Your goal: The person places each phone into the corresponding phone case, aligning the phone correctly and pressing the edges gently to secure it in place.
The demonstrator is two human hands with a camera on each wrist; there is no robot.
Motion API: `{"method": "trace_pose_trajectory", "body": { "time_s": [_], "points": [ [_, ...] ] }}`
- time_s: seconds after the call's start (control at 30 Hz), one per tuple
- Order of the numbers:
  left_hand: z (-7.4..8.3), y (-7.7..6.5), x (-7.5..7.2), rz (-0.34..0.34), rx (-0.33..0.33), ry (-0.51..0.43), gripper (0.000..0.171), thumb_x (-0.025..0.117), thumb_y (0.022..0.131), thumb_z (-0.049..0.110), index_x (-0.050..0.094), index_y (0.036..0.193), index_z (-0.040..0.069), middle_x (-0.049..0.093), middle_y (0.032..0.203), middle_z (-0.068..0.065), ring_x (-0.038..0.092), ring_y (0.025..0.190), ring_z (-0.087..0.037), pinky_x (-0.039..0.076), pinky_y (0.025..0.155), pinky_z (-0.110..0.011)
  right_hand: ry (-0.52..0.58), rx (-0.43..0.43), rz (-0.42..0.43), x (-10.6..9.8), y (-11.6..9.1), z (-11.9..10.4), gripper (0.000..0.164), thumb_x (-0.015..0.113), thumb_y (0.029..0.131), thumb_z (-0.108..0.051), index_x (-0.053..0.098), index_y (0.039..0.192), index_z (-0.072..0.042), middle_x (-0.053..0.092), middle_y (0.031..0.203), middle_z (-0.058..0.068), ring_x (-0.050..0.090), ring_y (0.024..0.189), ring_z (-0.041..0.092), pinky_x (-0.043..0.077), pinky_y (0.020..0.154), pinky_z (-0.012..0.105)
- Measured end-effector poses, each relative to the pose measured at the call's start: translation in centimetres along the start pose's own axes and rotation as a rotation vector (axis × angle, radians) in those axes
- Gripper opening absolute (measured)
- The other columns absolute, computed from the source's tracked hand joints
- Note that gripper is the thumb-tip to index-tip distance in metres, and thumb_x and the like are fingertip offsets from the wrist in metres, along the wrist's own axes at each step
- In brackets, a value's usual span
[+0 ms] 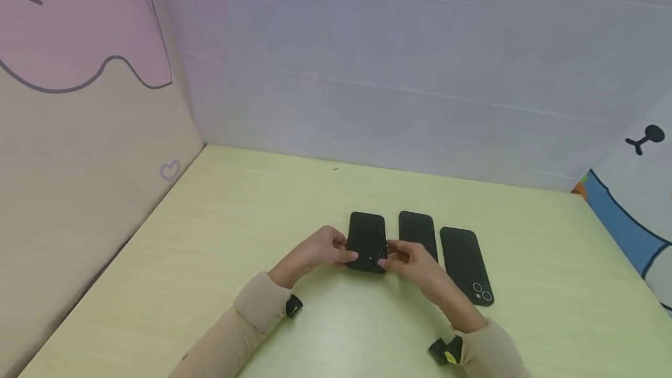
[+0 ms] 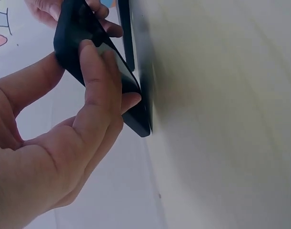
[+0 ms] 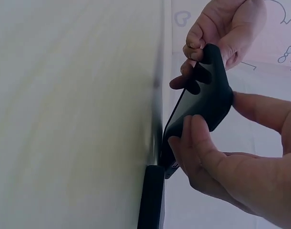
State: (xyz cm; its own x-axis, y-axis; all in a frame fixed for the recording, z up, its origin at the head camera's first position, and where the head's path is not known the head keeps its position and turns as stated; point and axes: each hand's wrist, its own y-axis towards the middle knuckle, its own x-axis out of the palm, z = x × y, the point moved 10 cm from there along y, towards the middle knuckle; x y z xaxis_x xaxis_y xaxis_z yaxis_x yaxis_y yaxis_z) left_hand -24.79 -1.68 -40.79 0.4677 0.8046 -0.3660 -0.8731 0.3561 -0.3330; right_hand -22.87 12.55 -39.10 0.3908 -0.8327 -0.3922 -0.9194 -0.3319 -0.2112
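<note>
Both hands hold a black phone (image 1: 366, 235), its back and camera lenses facing up. My left hand (image 1: 321, 247) pinches its left side, thumb on the back and fingers underneath. On the right, near the lenses, my right hand (image 1: 420, 267) pinches it in the same way. Seen from the left wrist, the phone (image 2: 71, 52) is tilted, with its far end right at the table surface. The right wrist view shows fingers reflected in the glossy underside of the phone (image 3: 207, 98).
A second black phone (image 1: 417, 227) lies flat behind my right hand, partly hidden by it. Farther right lies a third black phone (image 1: 464, 258) with ringed lenses at its near end. The pale yellow table (image 1: 252, 197) meets a light cloth wall (image 1: 394, 86) at the back.
</note>
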Motion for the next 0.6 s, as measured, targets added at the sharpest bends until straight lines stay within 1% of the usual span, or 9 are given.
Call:
{"method": "trace_pose_trajectory", "body": {
  "time_s": [0.13, 0.2, 0.27, 0.33, 0.43, 0.53, 0.6],
  "points": [
    [0.4, -0.7, 0.1, -0.010, 0.032, 0.077, 0.025, 0.071, 0.076, 0.014, 0.062, 0.092, -0.004, 0.062, 0.072, -0.002, 0.052, 0.065, -0.010, 0.043, 0.060, -0.024, 0.010, -0.012, -0.048, 0.5, -0.3, -0.1, 0.066, 0.067, 0.080, -0.010, 0.034, 0.132, 0.014, 0.059, 0.112, 0.023, 0.060, 0.099, 0.022, 0.051, 0.080, 0.029],
    [0.4, -0.8, 0.3, -0.012, 0.029, 0.100, 0.035, 0.074, 0.072, 0.012, 0.061, 0.100, -0.005, 0.067, 0.084, -0.007, 0.059, 0.075, -0.012, 0.047, 0.069, -0.025, 0.006, -0.025, -0.068, 0.6, -0.2, -0.2, 0.069, 0.069, 0.078, -0.008, 0.032, 0.132, 0.015, 0.058, 0.113, 0.025, 0.060, 0.100, 0.025, 0.051, 0.080, 0.029],
    [0.5, -0.8, 0.5, -0.017, 0.039, 0.118, 0.039, 0.076, 0.069, 0.008, 0.060, 0.102, -0.006, 0.068, 0.087, -0.010, 0.061, 0.076, -0.013, 0.049, 0.072, -0.026, -0.008, -0.038, -0.075, 0.7, -0.2, -0.2, 0.072, 0.071, 0.076, -0.005, 0.031, 0.132, 0.016, 0.057, 0.113, 0.025, 0.060, 0.100, 0.027, 0.052, 0.078, 0.028],
    [0.6, -0.8, 0.6, -0.009, 0.048, 0.172, 0.043, 0.079, 0.066, 0.006, 0.060, 0.102, -0.006, 0.068, 0.087, -0.009, 0.061, 0.075, -0.013, 0.049, 0.071, -0.025, -0.031, -0.046, -0.080, 0.9, -0.1, -0.2, 0.074, 0.072, 0.074, -0.004, 0.031, 0.132, 0.017, 0.059, 0.110, 0.025, 0.060, 0.098, 0.027, 0.052, 0.077, 0.028],
    [0.9, -0.9, 0.7, 0.016, 0.065, 0.273, 0.041, 0.081, 0.063, 0.008, 0.061, 0.097, -0.003, 0.066, 0.079, -0.005, 0.057, 0.068, -0.011, 0.045, 0.064, -0.023, -0.091, -0.038, -0.070, 1.0, 0.0, -0.1, 0.077, 0.075, 0.069, -0.002, 0.033, 0.131, 0.016, 0.063, 0.100, 0.020, 0.061, 0.091, 0.023, 0.051, 0.075, 0.029],
    [1.2, -1.1, 0.7, 0.045, 0.091, 0.361, 0.037, 0.083, 0.060, 0.010, 0.061, 0.088, 0.000, 0.062, 0.070, -0.002, 0.052, 0.062, -0.010, 0.042, 0.058, -0.022, -0.195, -0.033, -0.054, 1.1, 0.2, -0.1, 0.079, 0.078, 0.065, -0.003, 0.036, 0.130, 0.015, 0.063, 0.089, 0.013, 0.059, 0.081, 0.016, 0.049, 0.072, 0.028],
    [1.4, -1.3, 0.7, 0.063, 0.104, 0.387, 0.036, 0.084, 0.058, 0.010, 0.061, 0.085, 0.000, 0.059, 0.065, -0.001, 0.050, 0.059, -0.010, 0.040, 0.056, -0.021, -0.276, -0.052, -0.052, 1.2, 0.2, -0.2, 0.081, 0.079, 0.065, -0.006, 0.036, 0.130, 0.015, 0.063, 0.084, 0.009, 0.057, 0.075, 0.014, 0.048, 0.069, 0.027]
  ]
}}
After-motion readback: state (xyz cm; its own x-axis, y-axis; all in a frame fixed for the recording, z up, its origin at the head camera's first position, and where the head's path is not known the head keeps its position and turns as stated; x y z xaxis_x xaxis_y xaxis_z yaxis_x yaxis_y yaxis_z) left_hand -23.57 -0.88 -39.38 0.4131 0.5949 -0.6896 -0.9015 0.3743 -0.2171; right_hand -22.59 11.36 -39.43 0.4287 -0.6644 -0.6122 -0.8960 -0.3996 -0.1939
